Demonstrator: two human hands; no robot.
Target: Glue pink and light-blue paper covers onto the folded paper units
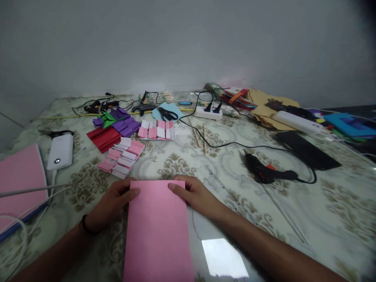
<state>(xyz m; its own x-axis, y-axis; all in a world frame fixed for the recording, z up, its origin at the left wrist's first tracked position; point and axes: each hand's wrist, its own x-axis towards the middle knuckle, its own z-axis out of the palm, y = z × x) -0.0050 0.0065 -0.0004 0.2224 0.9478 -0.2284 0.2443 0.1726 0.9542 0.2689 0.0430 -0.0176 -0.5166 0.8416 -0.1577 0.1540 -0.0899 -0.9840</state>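
Observation:
A tall pink paper sheet (158, 231) lies on the patterned table (323, 211) right in front of me. My left hand (110, 205) pinches its far left corner, thumb on top of the sheet. At the far right corner, my right hand (195, 194) grips the sheet the same way, fingers curled behind the edge. Both hands hold the far edge of the paper. Just beyond the sheet lie folded pink and white paper pieces (122, 156).
A black glue gun (264, 170) with its cable lies to the right. Red folded papers (105, 138), purple ones (123, 122), more pink and white pieces (157, 130), scissors (168, 114), a power strip (208, 112), a white power bank (60, 151) and a pink pad (19, 180) surround me.

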